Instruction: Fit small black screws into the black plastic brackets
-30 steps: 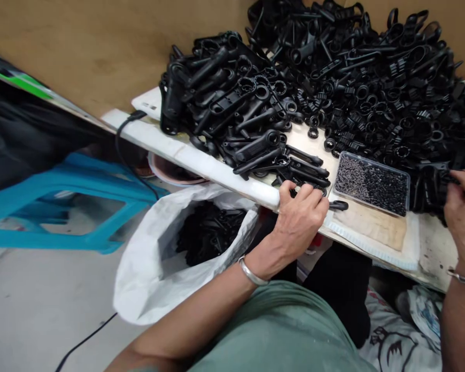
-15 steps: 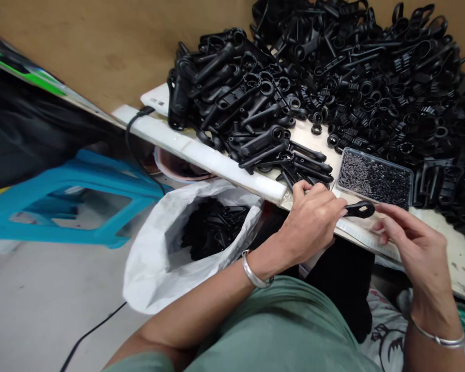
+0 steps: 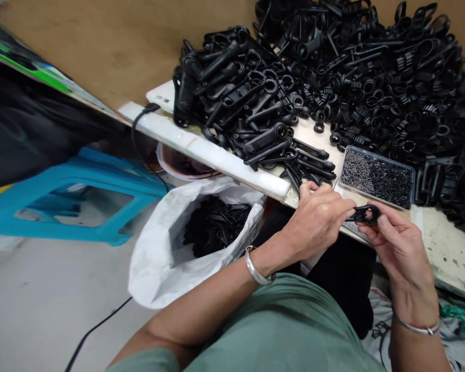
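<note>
Both of my hands hold one black plastic part (image 3: 359,214), which has a ring-shaped end, above the near edge of the table. My left hand (image 3: 315,217) grips its narrow end, mostly hidden under the fingers. The fingers and thumb of my right hand (image 3: 399,237) pinch the ring end. Just beyond them lies a clear shallow box (image 3: 377,175) of tiny dark pieces, too small to name. Long black handle-like parts (image 3: 267,139) are heaped beyond my left hand.
Small black rings (image 3: 366,108) and more plastic parts pile up at the back and right. Below the white table edge strip (image 3: 217,155) stands a white sack (image 3: 155,263) holding black parts. A blue stool (image 3: 73,191) and a pink-rimmed tub (image 3: 174,165) are at the left.
My right hand has moved left and closed on the ring end, where its fingers were apart before. The ring end has turned to show its inner side. My left hand keeps its grip.
</note>
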Motion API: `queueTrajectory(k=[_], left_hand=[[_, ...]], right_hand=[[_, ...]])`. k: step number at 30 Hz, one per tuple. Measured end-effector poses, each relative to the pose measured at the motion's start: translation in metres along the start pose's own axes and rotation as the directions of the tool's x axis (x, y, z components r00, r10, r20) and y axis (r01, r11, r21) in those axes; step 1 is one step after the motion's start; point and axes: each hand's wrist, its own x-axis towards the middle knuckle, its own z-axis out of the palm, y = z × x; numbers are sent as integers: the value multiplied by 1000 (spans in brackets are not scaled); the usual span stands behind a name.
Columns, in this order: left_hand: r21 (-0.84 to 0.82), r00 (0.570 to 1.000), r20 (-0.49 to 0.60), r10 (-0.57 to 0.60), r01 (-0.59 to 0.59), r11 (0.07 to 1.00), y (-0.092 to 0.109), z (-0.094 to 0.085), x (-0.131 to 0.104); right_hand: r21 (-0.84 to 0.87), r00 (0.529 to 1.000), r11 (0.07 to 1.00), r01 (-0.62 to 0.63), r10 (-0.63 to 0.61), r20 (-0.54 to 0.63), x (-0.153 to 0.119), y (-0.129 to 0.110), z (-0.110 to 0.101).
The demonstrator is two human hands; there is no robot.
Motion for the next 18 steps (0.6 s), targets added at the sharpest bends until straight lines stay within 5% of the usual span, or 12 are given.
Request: queueTrajectory(k=[18], left_hand=[[78, 996, -15, 90, -89, 993, 1, 8, -1]], right_hand=[[83, 995, 993, -89, 93, -46, 1, 8, -4]])
